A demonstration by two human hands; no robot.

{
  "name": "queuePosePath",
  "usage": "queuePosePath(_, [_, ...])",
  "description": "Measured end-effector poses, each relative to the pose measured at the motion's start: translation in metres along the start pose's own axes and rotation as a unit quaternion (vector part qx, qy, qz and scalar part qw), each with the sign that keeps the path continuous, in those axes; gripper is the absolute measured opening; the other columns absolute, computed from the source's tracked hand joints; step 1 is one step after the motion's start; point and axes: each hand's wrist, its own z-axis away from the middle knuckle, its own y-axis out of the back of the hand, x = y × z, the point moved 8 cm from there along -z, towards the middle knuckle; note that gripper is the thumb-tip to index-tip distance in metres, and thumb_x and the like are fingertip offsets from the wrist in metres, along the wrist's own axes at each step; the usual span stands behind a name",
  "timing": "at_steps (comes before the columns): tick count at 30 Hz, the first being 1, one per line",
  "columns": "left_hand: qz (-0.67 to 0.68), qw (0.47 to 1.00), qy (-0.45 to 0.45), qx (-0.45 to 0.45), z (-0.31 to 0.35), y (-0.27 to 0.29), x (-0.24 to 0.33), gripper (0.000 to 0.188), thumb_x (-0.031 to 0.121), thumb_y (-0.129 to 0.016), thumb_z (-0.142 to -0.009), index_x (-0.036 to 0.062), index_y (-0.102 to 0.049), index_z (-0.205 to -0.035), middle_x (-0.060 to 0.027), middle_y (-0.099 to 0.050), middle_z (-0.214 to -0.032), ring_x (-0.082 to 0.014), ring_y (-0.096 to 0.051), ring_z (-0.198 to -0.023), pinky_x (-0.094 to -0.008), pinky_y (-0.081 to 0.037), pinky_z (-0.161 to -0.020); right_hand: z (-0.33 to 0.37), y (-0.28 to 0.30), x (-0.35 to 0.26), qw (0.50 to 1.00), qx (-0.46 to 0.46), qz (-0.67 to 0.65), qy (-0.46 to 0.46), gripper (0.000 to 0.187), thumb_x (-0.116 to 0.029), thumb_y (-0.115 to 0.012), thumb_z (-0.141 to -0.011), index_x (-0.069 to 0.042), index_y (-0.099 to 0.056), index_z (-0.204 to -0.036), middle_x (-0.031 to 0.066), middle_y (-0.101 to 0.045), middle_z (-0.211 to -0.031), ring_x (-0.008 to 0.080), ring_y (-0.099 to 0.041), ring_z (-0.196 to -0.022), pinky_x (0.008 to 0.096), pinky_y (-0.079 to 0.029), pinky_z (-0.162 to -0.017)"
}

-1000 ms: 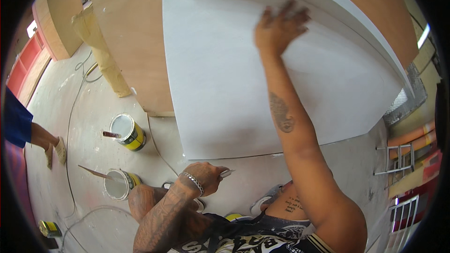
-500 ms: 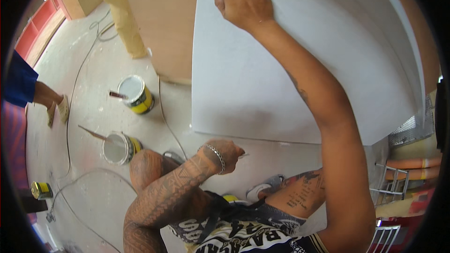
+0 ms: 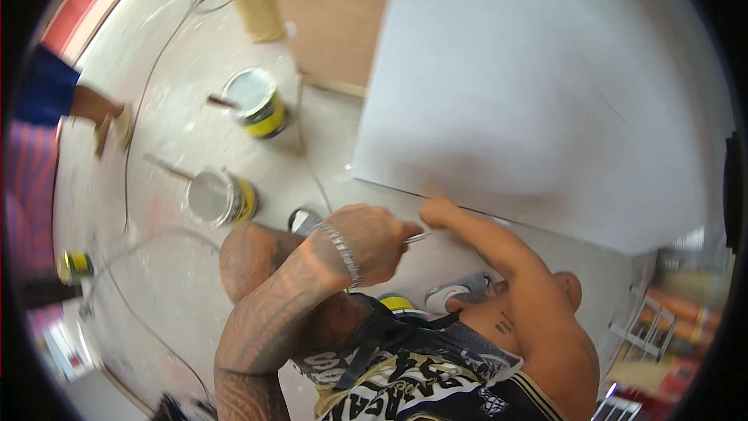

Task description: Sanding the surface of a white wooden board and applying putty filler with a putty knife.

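My left hand (image 3: 366, 245), with a chain bracelet at the wrist, is closed around a slim metallic tool (image 3: 417, 238). Only its thin silver end shows beyond the fingers, so I cannot tell its exact kind. At the lower edge of a large white sheet (image 3: 499, 93) is my right hand (image 3: 442, 212), just beyond the tool's end. Motion smears its fingers, and whether they pinch the edge is unclear. The sheet stands in front of me, its lower edge close to the floor.
Left of the sheet are a brown board (image 3: 335, 15) and two paint cans, a far one (image 3: 269, 117) and a near one (image 3: 241, 199), with brushes across them. A cable (image 3: 144, 117) crosses the floor. Another person's leg (image 3: 95, 104) is at left; a metal rack (image 3: 647, 327) at right.
My right hand has come down from high on the white sheet to its lower edge. My left hand, still closed on the tool, has shifted slightly right and up. The view has swung.
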Motion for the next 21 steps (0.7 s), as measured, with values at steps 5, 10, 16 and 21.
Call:
queuePosePath(5, [0.054,0.983,-0.013,0.175,-0.013,0.047,0.01,0.021,0.026,-0.057,-0.088,0.0167,-0.069,-0.102,-0.0146,-0.068,-0.075,-0.0323,-0.068,-0.073,-0.0438,-0.054,-0.066,0.057,-0.047,0.063,0.786,0.402,-0.463,-0.079,0.028,-0.019,-0.051,-0.086,-0.004,-0.065,-0.106,0.0132,-0.07,-0.094,0.0303,-0.065,-0.091,0.0447,-0.05,-0.079])
queuePosePath(10, [0.211,0.938,0.013,0.275,-0.003,0.068,-0.013,0.019,0.022,-0.059,-0.084,0.0111,-0.07,-0.095,-0.017,-0.067,-0.074,-0.0349,-0.066,-0.073,-0.0435,-0.053,-0.071,0.219,0.142,-0.008,0.261,0.429,-0.82,0.274,0.079,-0.059,-0.062,-0.082,-0.013,-0.035,-0.14,0.0056,-0.045,-0.139,0.0255,-0.043,-0.128,0.0468,-0.037,-0.106])
queuePosePath(16, [0.259,0.926,0.009,0.275,0.039,0.075,-0.015,0.029,0.022,-0.063,-0.084,0.0056,-0.064,-0.108,-0.0178,-0.068,-0.09,-0.0313,-0.066,-0.086,-0.0362,-0.052,-0.079,0.246,0.149,0.006,0.273,0.488,-0.767,0.315,0.045,-0.02,-0.06,-0.092,-0.012,-0.045,-0.133,0.0042,-0.057,-0.126,0.0219,-0.053,-0.116,0.0438,-0.043,-0.099])
queuePosePath(21, [0.563,0.546,0.033,0.619,0.167,0.043,-0.197,0.036,0.03,-0.05,-0.096,0.0013,-0.055,-0.116,-0.011,-0.066,-0.099,-0.0236,-0.063,-0.095,-0.0392,-0.048,-0.089,0.297,0.064,0.024,0.169,0.528,-0.817,0.16,0.043,-0.02,-0.064,-0.088,-0.012,-0.051,-0.128,0.0047,-0.058,-0.125,0.0206,-0.053,-0.116,0.0425,-0.042,-0.099])
